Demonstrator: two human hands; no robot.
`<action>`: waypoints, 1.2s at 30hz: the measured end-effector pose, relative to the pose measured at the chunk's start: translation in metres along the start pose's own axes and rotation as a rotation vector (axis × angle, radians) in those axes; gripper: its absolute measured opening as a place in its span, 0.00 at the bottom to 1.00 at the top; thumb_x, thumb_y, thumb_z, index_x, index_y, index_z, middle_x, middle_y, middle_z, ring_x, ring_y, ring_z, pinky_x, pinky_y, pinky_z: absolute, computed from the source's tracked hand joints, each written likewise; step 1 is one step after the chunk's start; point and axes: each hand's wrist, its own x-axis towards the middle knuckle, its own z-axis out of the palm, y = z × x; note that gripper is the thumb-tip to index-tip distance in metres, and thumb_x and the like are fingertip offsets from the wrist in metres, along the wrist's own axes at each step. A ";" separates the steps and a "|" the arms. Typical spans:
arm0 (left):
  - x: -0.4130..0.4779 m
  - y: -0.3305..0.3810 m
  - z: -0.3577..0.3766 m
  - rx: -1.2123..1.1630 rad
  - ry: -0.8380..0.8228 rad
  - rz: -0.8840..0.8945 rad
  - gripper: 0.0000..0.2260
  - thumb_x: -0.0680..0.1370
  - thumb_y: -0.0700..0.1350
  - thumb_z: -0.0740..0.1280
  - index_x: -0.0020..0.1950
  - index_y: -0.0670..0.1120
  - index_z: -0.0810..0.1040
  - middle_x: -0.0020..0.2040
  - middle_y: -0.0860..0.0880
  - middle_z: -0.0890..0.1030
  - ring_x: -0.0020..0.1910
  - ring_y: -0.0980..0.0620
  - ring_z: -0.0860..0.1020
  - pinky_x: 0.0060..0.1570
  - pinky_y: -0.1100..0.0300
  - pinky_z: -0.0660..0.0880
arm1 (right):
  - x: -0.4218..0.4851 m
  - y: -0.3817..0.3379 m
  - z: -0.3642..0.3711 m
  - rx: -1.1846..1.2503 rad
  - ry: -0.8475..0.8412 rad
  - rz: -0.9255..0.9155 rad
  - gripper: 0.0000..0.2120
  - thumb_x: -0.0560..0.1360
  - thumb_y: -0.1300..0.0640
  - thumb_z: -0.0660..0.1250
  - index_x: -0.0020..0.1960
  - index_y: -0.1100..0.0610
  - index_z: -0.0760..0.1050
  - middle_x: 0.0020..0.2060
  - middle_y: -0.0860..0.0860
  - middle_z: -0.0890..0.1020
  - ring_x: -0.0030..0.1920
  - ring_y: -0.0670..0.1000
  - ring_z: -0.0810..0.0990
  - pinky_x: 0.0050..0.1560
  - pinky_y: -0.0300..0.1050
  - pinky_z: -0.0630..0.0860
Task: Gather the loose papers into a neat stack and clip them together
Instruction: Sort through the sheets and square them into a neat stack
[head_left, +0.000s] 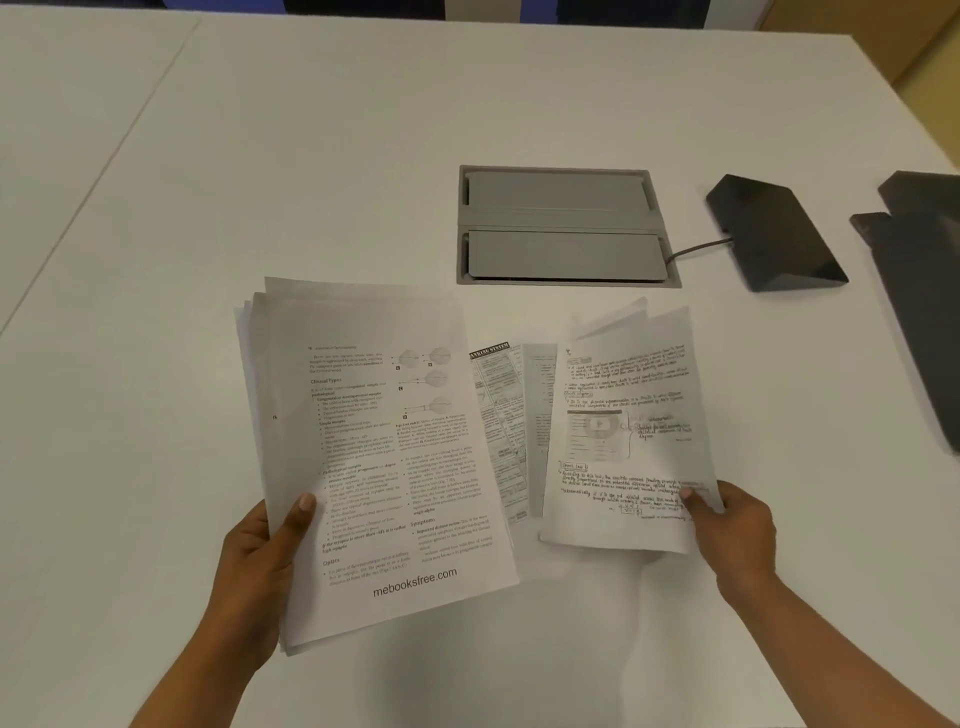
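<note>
My left hand (260, 561) grips the left edge of a thick bundle of printed pages (379, 457), thumb on top; its sheets are fanned unevenly and held tilted above the table. My right hand (737, 525) pinches the lower right corner of a handwritten page (623, 447), with a few sheets behind it. Between the two lots lie two more printed sheets (511, 426) on the white table (311, 156), partly covered by both. No clip shows anywhere in view.
A grey cable hatch (561, 226) is set into the table behind the papers. A black wedge-shaped device (774, 234) with a cable sits to its right. A dark flat object (919, 291) lies at the right edge.
</note>
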 end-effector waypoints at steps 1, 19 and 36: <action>0.000 0.000 0.000 0.012 0.003 0.011 0.09 0.79 0.49 0.65 0.53 0.47 0.82 0.47 0.47 0.88 0.46 0.38 0.84 0.47 0.45 0.80 | -0.001 -0.001 -0.004 0.104 -0.015 0.039 0.07 0.76 0.60 0.70 0.53 0.60 0.81 0.46 0.59 0.85 0.47 0.60 0.82 0.48 0.47 0.75; -0.024 0.001 0.056 -0.020 -0.192 -0.043 0.06 0.78 0.42 0.70 0.52 0.41 0.82 0.47 0.41 0.87 0.46 0.38 0.85 0.44 0.46 0.81 | -0.082 -0.056 0.012 0.603 -0.634 0.201 0.16 0.74 0.60 0.69 0.61 0.60 0.78 0.55 0.60 0.85 0.55 0.62 0.84 0.59 0.62 0.77; -0.014 0.029 0.071 -0.244 -0.324 0.075 0.16 0.72 0.41 0.74 0.60 0.44 0.81 0.55 0.41 0.86 0.52 0.39 0.85 0.48 0.43 0.82 | -0.069 -0.078 0.017 0.430 -0.755 -0.079 0.16 0.68 0.60 0.75 0.55 0.61 0.83 0.51 0.56 0.87 0.53 0.58 0.85 0.49 0.47 0.82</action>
